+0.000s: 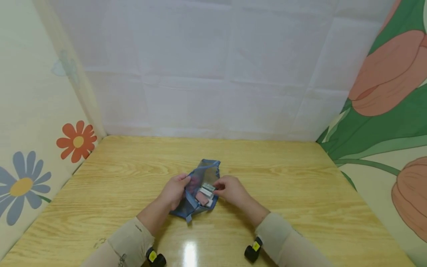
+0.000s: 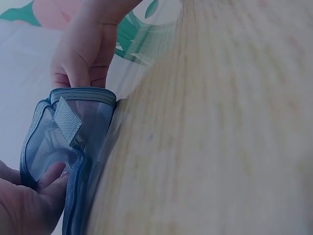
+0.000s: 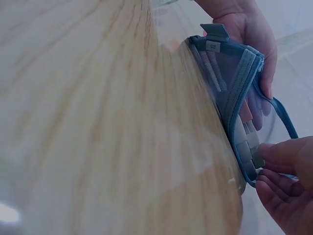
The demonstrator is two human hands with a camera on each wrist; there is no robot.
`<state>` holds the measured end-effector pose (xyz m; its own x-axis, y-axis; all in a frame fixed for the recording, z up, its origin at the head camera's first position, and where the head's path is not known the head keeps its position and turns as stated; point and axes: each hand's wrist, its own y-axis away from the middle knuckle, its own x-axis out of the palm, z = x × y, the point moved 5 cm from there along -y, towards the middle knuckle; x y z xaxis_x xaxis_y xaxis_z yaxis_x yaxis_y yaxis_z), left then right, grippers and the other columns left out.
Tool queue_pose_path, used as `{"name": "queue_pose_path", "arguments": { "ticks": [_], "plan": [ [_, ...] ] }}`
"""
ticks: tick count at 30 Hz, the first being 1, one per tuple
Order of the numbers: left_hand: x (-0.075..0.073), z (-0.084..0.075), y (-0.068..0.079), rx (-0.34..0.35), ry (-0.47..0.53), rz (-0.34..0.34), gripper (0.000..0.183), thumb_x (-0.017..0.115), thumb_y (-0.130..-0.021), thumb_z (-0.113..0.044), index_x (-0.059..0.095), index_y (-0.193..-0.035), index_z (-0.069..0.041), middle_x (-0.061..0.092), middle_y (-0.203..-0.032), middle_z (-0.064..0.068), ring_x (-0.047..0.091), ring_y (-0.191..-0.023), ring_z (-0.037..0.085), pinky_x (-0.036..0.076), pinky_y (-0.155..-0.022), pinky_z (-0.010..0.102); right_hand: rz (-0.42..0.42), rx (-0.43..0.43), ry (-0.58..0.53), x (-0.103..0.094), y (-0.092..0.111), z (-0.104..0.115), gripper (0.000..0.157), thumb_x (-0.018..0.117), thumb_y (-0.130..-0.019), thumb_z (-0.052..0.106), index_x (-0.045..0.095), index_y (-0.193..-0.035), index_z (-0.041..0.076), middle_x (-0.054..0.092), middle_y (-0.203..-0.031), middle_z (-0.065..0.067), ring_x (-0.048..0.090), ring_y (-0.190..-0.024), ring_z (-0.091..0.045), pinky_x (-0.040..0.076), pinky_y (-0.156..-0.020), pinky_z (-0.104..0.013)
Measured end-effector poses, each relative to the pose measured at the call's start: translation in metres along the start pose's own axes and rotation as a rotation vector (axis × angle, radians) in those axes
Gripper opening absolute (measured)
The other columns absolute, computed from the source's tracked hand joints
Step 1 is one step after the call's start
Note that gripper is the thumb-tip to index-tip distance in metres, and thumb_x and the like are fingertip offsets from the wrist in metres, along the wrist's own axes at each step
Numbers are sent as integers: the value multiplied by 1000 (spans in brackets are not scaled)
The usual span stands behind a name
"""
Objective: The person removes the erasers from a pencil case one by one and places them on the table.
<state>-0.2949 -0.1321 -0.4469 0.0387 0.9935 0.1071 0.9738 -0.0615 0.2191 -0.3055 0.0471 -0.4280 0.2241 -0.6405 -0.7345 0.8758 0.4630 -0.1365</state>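
A blue mesh zipper pouch (image 1: 204, 171) lies unzipped on the table, its mouth spread wide. My left hand (image 1: 174, 191) grips the pouch's left side, thumb over the edge. Inside are several small eraser-like blocks: a pink one (image 1: 201, 198), a white one (image 1: 207, 192) and a greenish one (image 1: 209, 186). My right hand (image 1: 232, 191) reaches into the mouth from the right. In the right wrist view its thumb and fingers pinch the end of the grey-green block (image 3: 257, 156). A fabric tab (image 2: 68, 121) sticks out at the pouch's end.
The wood-grain table (image 1: 283, 174) surrounds the pouch. Behind it hangs a white cloth (image 1: 213, 74). Walls with printed flowers stand at the left and right. A black wrist device with a yellow mark (image 1: 253, 250) hangs below the right cuff, with another at the left.
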Motion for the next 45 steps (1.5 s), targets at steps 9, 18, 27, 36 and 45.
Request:
{"name": "queue_pose_path", "arguments": {
  "ticks": [9, 18, 27, 36, 45],
  "plan": [
    [0, -4, 2, -15, 31, 5, 28, 37, -97, -10, 54, -108, 10, 66, -98, 11, 62, -85, 17, 51, -74, 30, -10, 5, 44, 0, -3, 1, 12, 71, -77, 15, 71, -88, 9, 60, -76, 4, 53, -69, -7, 45, -61, -20],
    [1, -3, 3, -15, 29, 5, 31, 44, -95, -12, 55, -115, 10, 64, -109, 17, 62, -95, 22, 50, -79, 32, -10, -9, 73, 0, -4, 3, 11, 70, -76, 11, 71, -87, 7, 60, -76, 2, 53, -69, -8, 45, -61, -19],
    [1, -1, 3, -1, 25, -13, 31, 49, -93, -15, 58, -114, 7, 67, -98, 8, 62, -90, 18, 50, -76, 30, -2, 67, 27, -6, -3, -6, 9, 68, -78, 12, 70, -87, 13, 62, -82, 4, 56, -76, -9, 48, -69, -22],
    [3, -2, 1, 24, 40, -17, 30, 44, -95, -13, 57, -111, 8, 66, -93, 8, 62, -84, 16, 51, -73, 29, -84, 110, -79, -42, -2, -14, 11, 68, -77, 6, 70, -89, 7, 67, -81, -1, 61, -75, -12, 51, -68, -25],
    [4, -2, -1, 30, 30, -19, 29, 40, -96, -12, 56, -108, 9, 65, -92, 9, 60, -80, 15, 51, -70, 28, -173, 210, -48, -82, -7, -44, 14, 68, -79, 10, 69, -93, 7, 67, -86, -3, 60, -79, -15, 51, -68, -27]
  ]
}}
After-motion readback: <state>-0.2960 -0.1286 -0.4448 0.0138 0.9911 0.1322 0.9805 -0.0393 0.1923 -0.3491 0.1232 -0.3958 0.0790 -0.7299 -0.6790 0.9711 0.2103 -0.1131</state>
